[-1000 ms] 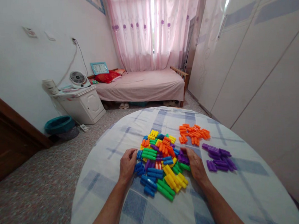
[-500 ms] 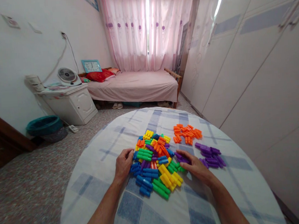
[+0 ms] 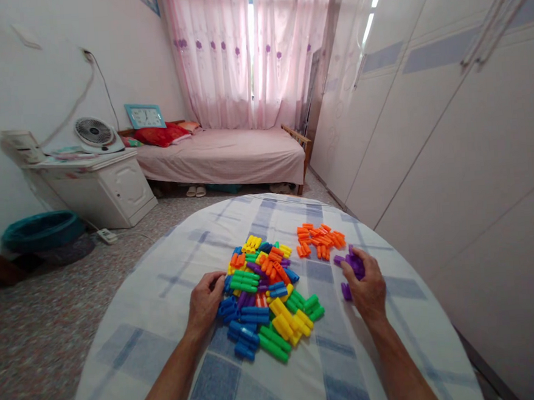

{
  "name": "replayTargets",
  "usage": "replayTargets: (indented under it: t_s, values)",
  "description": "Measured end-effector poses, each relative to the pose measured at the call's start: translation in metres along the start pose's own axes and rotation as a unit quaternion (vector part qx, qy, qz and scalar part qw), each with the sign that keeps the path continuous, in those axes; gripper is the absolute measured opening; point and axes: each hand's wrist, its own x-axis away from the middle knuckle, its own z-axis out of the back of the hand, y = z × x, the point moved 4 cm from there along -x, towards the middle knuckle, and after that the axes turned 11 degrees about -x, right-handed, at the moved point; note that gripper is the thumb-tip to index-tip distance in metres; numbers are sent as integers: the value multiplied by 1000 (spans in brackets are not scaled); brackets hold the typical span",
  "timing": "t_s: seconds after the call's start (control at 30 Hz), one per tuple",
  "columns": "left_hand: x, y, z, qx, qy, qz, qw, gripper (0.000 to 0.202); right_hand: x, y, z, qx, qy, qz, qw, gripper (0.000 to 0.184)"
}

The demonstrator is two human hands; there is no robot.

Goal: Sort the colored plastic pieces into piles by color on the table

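A mixed heap of plastic building blocks in blue, green, yellow, orange and purple lies on the table. At its left edge rests my left hand, fingers curled together against the blue blocks; whatever the fingertips hold is hidden. On the right, my right hand is over a pile of purple blocks, thumb and fingers curled round a purple block. The hand covers much of that pile. Behind it, orange blocks form a separate group.
A round table with a checked cloth carries everything. Beyond it stand a bed and a white cabinet with a fan. White wardrobes line the right side; a teal bin is on the floor at left.
My right hand has moved right with the purple block, from beside the mixed heap to the purple pile. The left hand stays at the heap's edge. The view has turned slightly right.
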Motion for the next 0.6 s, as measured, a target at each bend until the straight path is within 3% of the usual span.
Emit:
replayTargets:
  t_s: [0.13, 0.3, 0.5, 0.6]
  values:
    - [0, -3, -1, -5, -8, -4, 1000, 35, -3, 23, 14, 93, 26, -21, 995, 49]
    - [-1, -3, -1, -7, -8, -7, 1000, 35, 4, 39, 7, 179, -32, -44, 982, 44]
    - [-1, -2, 0, -10, -8, -4, 1000, 34, 0, 17, 8, 190, -17, 6, 982, 42]
    - [-1, -3, -1, -12, -7, -8, 1000, 33, -2, 1, 4, 118, -98, -7, 988, 34]
